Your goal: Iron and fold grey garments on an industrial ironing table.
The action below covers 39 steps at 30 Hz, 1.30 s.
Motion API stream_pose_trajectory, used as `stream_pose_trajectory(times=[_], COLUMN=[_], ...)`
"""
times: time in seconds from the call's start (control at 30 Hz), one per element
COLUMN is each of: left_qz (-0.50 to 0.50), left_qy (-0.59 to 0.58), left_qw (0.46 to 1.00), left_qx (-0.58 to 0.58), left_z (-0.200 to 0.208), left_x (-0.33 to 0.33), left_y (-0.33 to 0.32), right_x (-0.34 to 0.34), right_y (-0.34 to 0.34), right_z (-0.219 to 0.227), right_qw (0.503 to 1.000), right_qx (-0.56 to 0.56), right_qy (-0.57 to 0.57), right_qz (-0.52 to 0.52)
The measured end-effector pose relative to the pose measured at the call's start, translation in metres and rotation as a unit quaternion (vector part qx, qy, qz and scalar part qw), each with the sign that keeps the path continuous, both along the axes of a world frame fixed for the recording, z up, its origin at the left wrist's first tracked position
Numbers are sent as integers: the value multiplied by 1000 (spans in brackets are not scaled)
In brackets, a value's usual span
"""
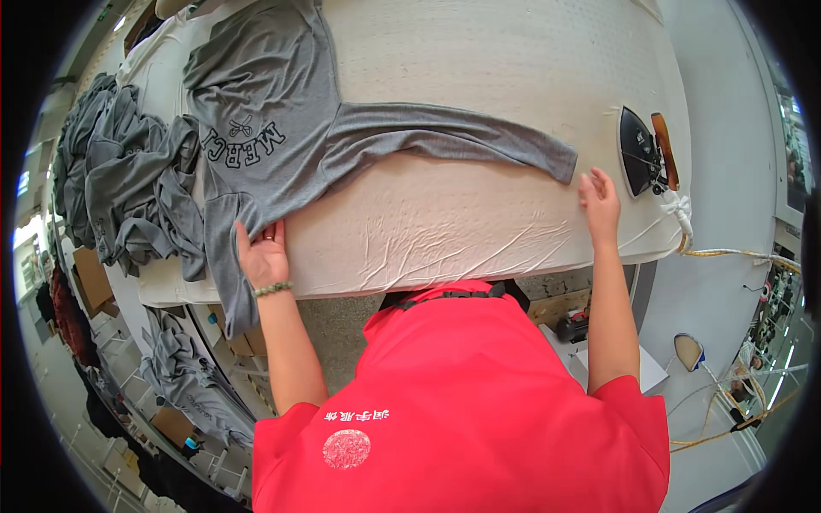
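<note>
A grey sweatshirt (pixel 295 111) with dark outlined lettering lies spread on the padded ironing table, with one sleeve (pixel 445 132) stretched to the right. My left hand (pixel 267 256) is palm up at the sweatshirt's near edge. Its thumb and fingers are spread, and the fingertips are partly hidden at the cloth. Beside it, the other sleeve (pixel 229 256) hangs over the table's front edge. My right hand (pixel 601 201) is just off the stretched sleeve's cuff, fingers loosely curled and apart, with nothing in it.
An iron (pixel 640 154) with a wooden handle sits at the table's right side, its cord (pixel 735 252) running off to the right. Crumpled grey garments (pixel 128 171) are heaped on the left. More grey clothing (pixel 192 376) lies lower left. The pale table cover (pixel 479 51) is wrinkled near the front.
</note>
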State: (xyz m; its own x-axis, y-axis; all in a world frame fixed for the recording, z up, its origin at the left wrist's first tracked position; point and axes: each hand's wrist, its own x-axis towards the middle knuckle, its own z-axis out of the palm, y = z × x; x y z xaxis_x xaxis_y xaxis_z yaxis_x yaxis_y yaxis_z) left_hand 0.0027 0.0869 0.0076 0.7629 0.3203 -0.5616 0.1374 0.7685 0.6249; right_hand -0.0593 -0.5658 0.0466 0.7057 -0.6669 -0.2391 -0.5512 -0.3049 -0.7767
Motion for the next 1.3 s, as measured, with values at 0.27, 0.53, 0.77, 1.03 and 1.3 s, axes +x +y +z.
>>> stream_pose_trajectory(times=[0.27,0.53,0.77,1.03,1.3], left_qz=[87,39,-96,25,-172], left_qy=[-13,-155,-270,205,236], left_qw=[930,829,896,959,936], left_qx=[357,536,339,193,195], left_z=[121,249,309,38,45], left_x=[81,190,186,-8,-47], left_y=[5,49,59,9,-103], right_x=[61,34,-14,-43,-18], right_y=[-9,-53,-57,8,27], right_z=[1,78,95,25,36], right_qw=[996,985,959,987,952], right_qx=[37,91,147,-3,11], right_qy=[-15,-149,-241,40,138], right_qz=[74,-16,-4,154,271])
